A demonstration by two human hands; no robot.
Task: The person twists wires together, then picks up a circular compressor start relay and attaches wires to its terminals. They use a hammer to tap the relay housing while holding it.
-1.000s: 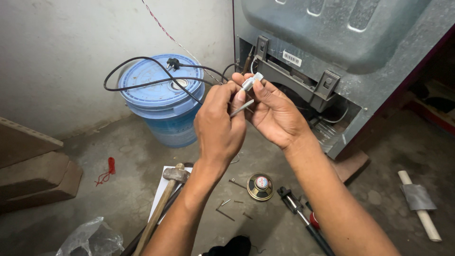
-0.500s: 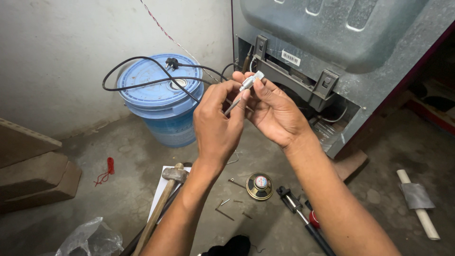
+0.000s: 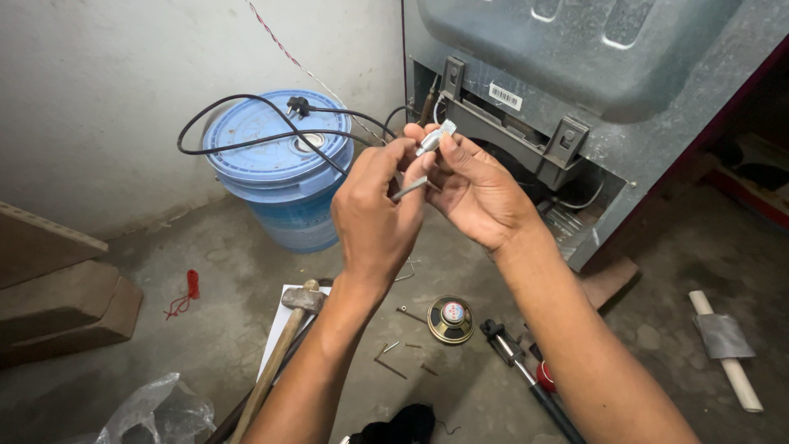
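Observation:
My left hand (image 3: 378, 210) and my right hand (image 3: 477, 189) are raised together in front of the open back of a grey appliance (image 3: 592, 82). Between their fingertips they pinch a small grey and white connector (image 3: 434, 138) on a thin grey wire. The right thumb and forefinger grip its upper end. The left fingers hold the wire just below it. A black power cord (image 3: 246, 123) with a plug lies over the lid of a blue bucket (image 3: 279, 173) behind my left hand.
On the concrete floor below lie a wooden-handled hammer (image 3: 283, 345), a small round speaker (image 3: 450, 319), several loose nails, a black tool with a red part (image 3: 526, 370) and a white taped pipe (image 3: 725, 345). Brown boards (image 3: 57, 296) are stacked at the left, a clear plastic bag (image 3: 152, 411) at the bottom left.
Both hands have kept the connector pinched in nearly the same place. The fingers have shifted slightly along the wire.

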